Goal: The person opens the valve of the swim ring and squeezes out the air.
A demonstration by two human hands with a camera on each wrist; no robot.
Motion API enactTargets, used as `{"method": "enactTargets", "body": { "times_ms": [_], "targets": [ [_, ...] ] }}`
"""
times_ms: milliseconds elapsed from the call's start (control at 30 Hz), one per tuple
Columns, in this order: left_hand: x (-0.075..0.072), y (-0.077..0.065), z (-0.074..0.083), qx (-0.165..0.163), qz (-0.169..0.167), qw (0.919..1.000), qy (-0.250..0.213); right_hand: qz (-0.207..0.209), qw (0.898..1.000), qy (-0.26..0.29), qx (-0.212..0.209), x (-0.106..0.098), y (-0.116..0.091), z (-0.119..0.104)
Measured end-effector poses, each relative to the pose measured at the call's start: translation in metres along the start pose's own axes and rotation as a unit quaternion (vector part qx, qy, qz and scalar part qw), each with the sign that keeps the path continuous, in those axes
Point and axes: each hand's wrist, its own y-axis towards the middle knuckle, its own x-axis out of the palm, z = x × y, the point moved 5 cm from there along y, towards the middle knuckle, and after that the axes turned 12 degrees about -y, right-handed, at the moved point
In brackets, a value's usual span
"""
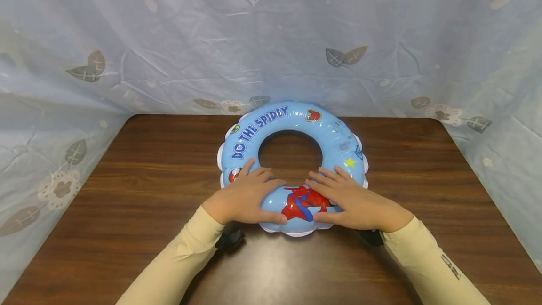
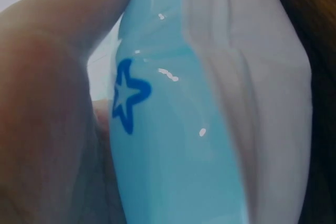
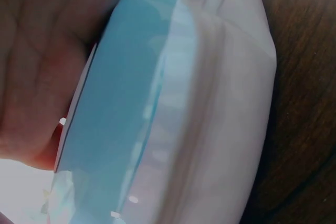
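Note:
An inflated light-blue swim ring (image 1: 332,138) lies flat on the table, with a white scalloped edge, the printed words "DO THE SPIDEY" and a red-and-blue figure on its near side. My left hand (image 1: 247,196) rests on the near left part of the ring, fingers spread over its top. On the near right part, my right hand (image 1: 353,201) lies with fingers extended toward the ring's hole. In the left wrist view, the ring's side (image 2: 168,108) shows a blue star beside the palm. The right wrist view has the pale edge (image 3: 220,114) close up, the palm against the blue vinyl.
The brown wood-grain table (image 1: 161,168) extends around the ring on all sides. Behind it and along both sides hangs a grey-blue curtain (image 1: 288,36) with leaf and flower prints, close to the ring's far rim. Dark wrist straps (image 1: 230,239) sit under the cream sleeves.

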Motion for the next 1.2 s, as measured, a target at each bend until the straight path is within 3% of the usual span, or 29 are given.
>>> {"method": "enactTargets", "body": {
  "times_ms": [1200],
  "targets": [
    [0.0027, 0.0020, -0.0006, -0.007, -0.008, 0.9999, 0.012, -0.017, 1.000, 0.006, 0.006, 0.0030, 0.0008, -0.0008]
  ]
}}
